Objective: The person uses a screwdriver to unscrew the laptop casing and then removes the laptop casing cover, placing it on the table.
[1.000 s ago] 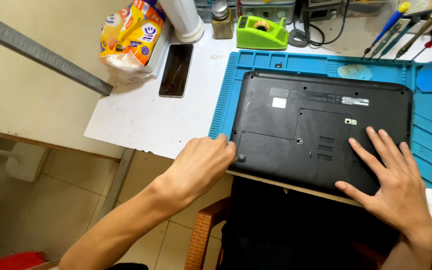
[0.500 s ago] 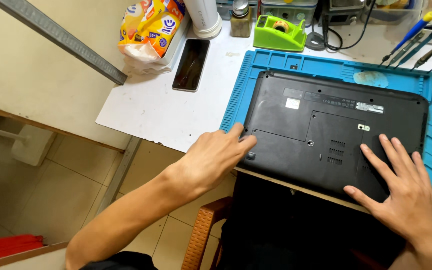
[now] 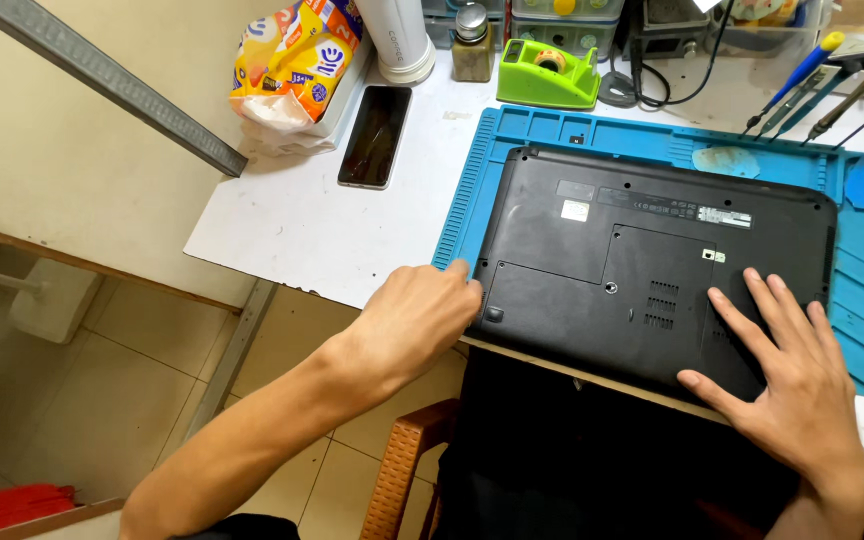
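A black laptop [image 3: 652, 270] lies bottom side up on a blue work mat [image 3: 857, 300] in the right half of the frame, on a white bench [image 3: 302, 230], its near edge jutting a little past the bench edge. The left hand [image 3: 422, 320] sits at the laptop's lower left corner, fingers [image 3: 462, 285] curled loosely against that corner; whether they grip the edge or only touch it is hard to tell from this angle. The right hand [image 3: 802, 385] lies flat on the laptop's lower right part, fingers [image 3: 752, 310] spread wide and holding nothing. On the laptop's underside a small white square label [image 3: 575, 210] sits near the upper middle, with a long narrow pale sticker [image 3: 724, 216] to its right. At the upper left of the frame stands a yellow and orange snack bag [image 3: 292, 60], with a dark phone [image 3: 376, 135] lying just right of it. A green tape dispenser [image 3: 548, 75] rests at the top centre, above the mat.
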